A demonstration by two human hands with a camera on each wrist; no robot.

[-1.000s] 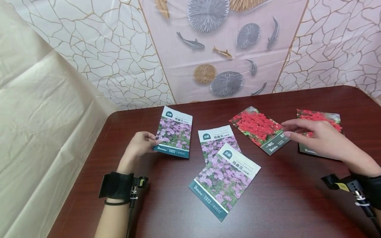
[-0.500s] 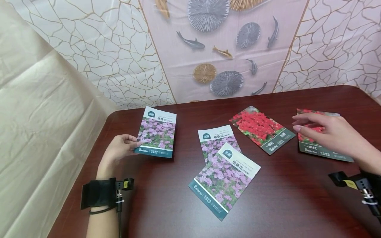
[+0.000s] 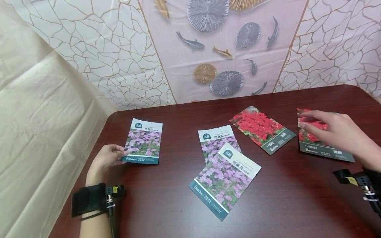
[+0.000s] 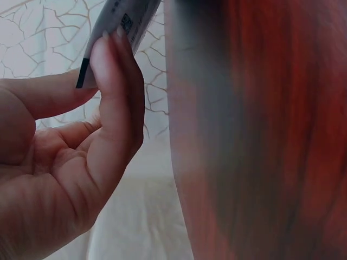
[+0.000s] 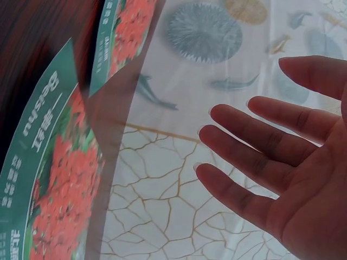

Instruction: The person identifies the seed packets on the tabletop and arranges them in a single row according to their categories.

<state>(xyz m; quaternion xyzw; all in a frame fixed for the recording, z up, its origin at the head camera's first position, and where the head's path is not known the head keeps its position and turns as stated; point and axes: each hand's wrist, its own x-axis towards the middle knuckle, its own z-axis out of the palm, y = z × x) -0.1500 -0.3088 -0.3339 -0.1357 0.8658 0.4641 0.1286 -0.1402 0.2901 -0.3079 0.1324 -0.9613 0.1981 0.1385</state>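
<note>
My left hand (image 3: 106,159) pinches the lower left corner of a seed packet (image 3: 143,142) with purple flowers, at the table's left. In the left wrist view, thumb and fingers grip the edge of that packet (image 4: 120,24), its printed back showing. Over at the right, my right hand (image 3: 333,130) hovers above a red-flower seed packet (image 3: 325,150), hiding part of it. The right wrist view has the fingers spread and holding nothing, with the red packet (image 5: 68,189) beyond them. Another red-flower packet (image 3: 259,127) lies to the left of that hand.
Between the hands, one purple-flower packet (image 3: 224,181) overlaps another purple-flower packet (image 3: 218,135) on the dark wooden table (image 3: 166,205). A patterned cloth (image 3: 226,56) hangs behind the table, and a cream cloth (image 3: 44,115) hangs along its left side.
My left hand has carried the purple-flower packet leftward, then lower toward the table. My right hand has moved right, from the nearer red packet's corner to above the far-right red packet.
</note>
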